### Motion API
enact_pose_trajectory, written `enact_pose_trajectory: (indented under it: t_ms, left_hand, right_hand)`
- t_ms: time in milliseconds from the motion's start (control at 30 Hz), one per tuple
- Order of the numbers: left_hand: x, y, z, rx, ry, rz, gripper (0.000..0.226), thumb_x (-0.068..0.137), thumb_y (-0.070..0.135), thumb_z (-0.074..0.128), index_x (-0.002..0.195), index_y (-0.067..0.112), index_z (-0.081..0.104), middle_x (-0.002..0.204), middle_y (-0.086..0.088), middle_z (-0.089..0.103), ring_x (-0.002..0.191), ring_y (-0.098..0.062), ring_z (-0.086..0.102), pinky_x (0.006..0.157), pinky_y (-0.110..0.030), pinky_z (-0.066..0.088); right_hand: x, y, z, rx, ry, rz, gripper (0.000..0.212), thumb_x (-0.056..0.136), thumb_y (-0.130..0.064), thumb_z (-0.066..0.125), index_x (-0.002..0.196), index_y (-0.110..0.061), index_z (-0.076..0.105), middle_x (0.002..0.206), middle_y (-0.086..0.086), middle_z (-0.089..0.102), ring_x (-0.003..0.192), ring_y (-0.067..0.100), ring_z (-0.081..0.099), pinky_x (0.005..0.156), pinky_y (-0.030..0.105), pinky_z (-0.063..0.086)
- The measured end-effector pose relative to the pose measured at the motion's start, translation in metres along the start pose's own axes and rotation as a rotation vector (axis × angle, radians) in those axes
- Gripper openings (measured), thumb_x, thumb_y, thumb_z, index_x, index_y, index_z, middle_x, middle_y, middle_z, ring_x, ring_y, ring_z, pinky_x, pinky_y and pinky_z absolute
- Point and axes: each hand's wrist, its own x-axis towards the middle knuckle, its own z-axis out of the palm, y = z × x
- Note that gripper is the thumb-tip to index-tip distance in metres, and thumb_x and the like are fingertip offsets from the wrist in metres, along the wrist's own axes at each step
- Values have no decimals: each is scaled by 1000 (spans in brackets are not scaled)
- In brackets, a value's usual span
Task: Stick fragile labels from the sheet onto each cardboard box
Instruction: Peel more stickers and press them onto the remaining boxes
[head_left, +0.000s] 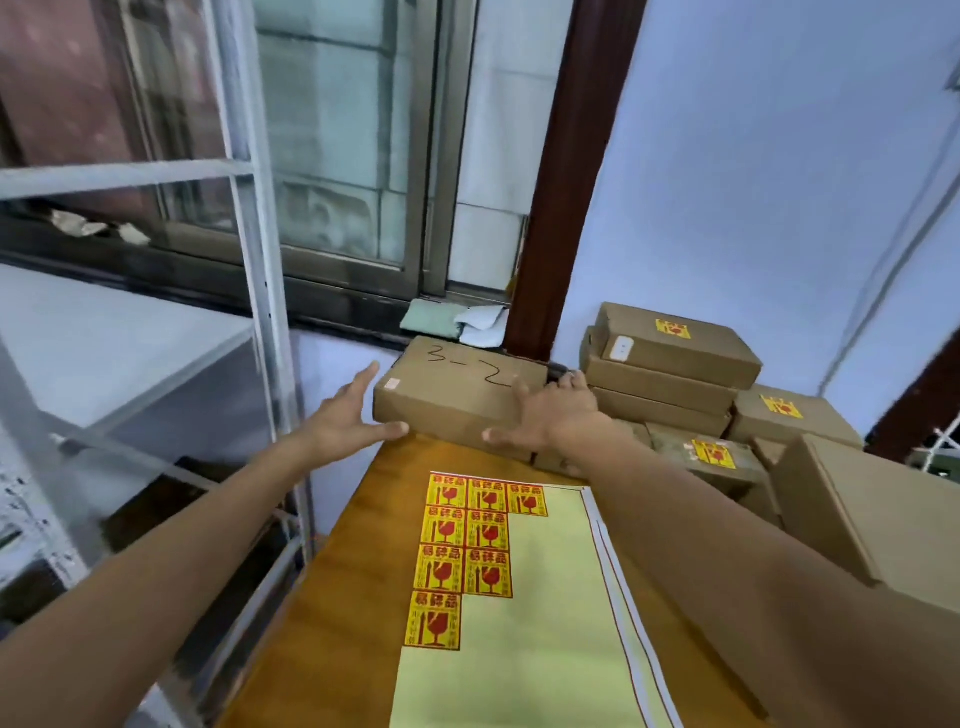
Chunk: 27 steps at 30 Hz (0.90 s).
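A plain cardboard box (447, 389) with "3-2" written on its top stands at the far end of the wooden table (332, 597). My left hand (348, 415) is spread open at the box's left end, thumb near its lower front edge. My right hand (556, 410) lies on the box's right end with fingers over the top and thumb along the front. Nearer to me on the table lies the label sheet (524, 613), pale green backing with several yellow and red fragile labels (470, 540) in its upper left part.
Right of the table is a heap of cardboard boxes (675, 358); three show a yellow fragile label, such as the one on a lower box (716, 453). A large plain box (878, 514) lies at the right. A white metal shelf frame (260, 291) stands left, a window behind.
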Motion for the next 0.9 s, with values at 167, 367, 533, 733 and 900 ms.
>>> enact_pose_trajectory:
  t_ms: [167,367,533,733,900]
  left_hand:
    - [4,4,9,-231,64,61,73,83,39,81,145,39,42,141,9,50,123,-16,52,102,-30,45]
    - [-15,23,-16,-121,392,-38,38,83,40,80,117,28,66,107,0,61,95,-20,58,64,-23,41]
    - [-51,70,-57,-65,538,49,39,84,43,79,117,28,66,112,2,64,99,-18,58,78,-35,51]
    - [-99,209,-70,-160,570,170,34,80,46,80,109,34,66,105,8,62,95,-18,60,82,-37,52]
    - [-148,320,-7,-233,351,381,34,78,42,81,105,40,60,98,8,66,84,-20,65,75,-39,56]
  right_hand:
    - [12,-16,14,116,46,8,92,91,-84,35,162,-26,26,162,18,40,154,46,23,125,65,-4]
    - [-4,-30,-2,330,176,-44,73,97,-73,45,156,-31,37,161,24,39,150,45,30,127,57,15]
    - [-35,-22,-45,562,294,-90,62,97,-63,55,150,-32,41,142,18,46,118,37,58,106,49,49]
    - [-133,76,-105,587,472,-34,60,101,-57,55,152,-29,42,137,17,50,132,35,49,99,40,43]
    - [-250,200,-78,638,605,167,64,90,-62,67,147,-39,50,128,10,53,115,30,62,94,34,46]
